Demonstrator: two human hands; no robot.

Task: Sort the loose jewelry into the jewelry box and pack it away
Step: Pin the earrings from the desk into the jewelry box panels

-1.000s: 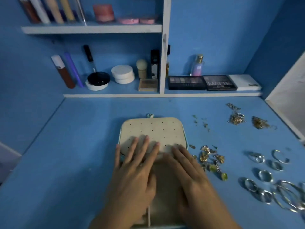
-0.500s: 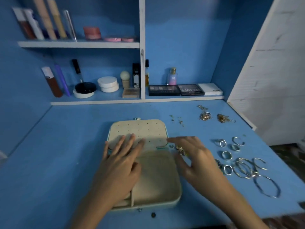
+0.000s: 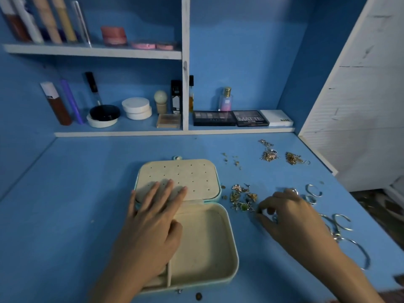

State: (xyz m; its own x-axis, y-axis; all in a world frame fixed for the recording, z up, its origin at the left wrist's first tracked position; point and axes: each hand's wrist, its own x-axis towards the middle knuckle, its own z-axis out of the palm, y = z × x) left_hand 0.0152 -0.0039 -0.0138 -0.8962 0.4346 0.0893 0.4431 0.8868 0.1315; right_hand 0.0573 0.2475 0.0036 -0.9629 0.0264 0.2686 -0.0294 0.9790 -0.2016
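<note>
- Well, the jewelry box [image 3: 233,248] lay wide open on the blue counter [image 3: 76,215].
- The left hand [image 3: 153,226] rested flat, fingers straight, across the perforated lid [image 3: 192,171].
- The right hand [image 3: 290,217] curled over the counter just right of the box, between gold charms [image 3: 242,197] and silver rings [image 3: 313,191]; whether it pinched anything, I couldn't tell.

Open cream jewelry box [image 3: 203,243], perforated lid [image 3: 181,173] flat behind; gold charms [image 3: 241,196], silver rings [image 3: 310,199] loose at right.
</note>
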